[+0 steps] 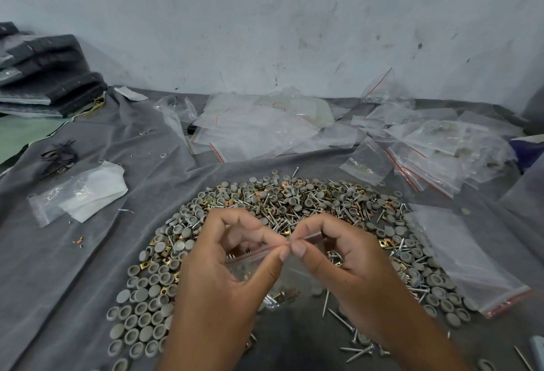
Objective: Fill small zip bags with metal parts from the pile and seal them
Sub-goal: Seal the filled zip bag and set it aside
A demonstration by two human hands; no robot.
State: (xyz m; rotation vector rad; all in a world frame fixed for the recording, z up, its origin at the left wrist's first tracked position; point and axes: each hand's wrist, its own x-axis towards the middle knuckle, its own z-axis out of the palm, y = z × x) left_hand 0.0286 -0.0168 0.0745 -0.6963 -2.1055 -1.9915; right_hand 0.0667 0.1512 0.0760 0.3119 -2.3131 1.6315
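A wrinkled grey cloth (88, 253) covers the whole work surface, soft and matte, running back to a scuffed pale wall (265, 17) at twelve o'clock. On it, the pile (294, 203) of parts curves in a broad horseshoe around the hands: dull grey round caps, brass-coloured square clips and thin bright screws, all small, hard and loose. At one o'clock lies a slack heap of empty zip bags (265, 126), clear and glossy with red closure lines; one more flat bag (471, 261) rests at three o'clock, overlapping the pile's edge. A folded white sheet in plastic (85, 194) sits at ten o'clock.

The left hand (223, 276) and right hand (353, 267) meet at the centre, each pinching the closure strip of a small zip bag (259, 270) between thumb and forefinger, thumb tips almost touching. The strip's long axis runs from eight o'clock up to two o'clock, and the bag hangs below it toward six o'clock with a few clips and screws gathered at its bottom. Both hands sit on the strip's middle, so sealing likely means sliding each pinch outward along that axis, left toward eight, right toward two
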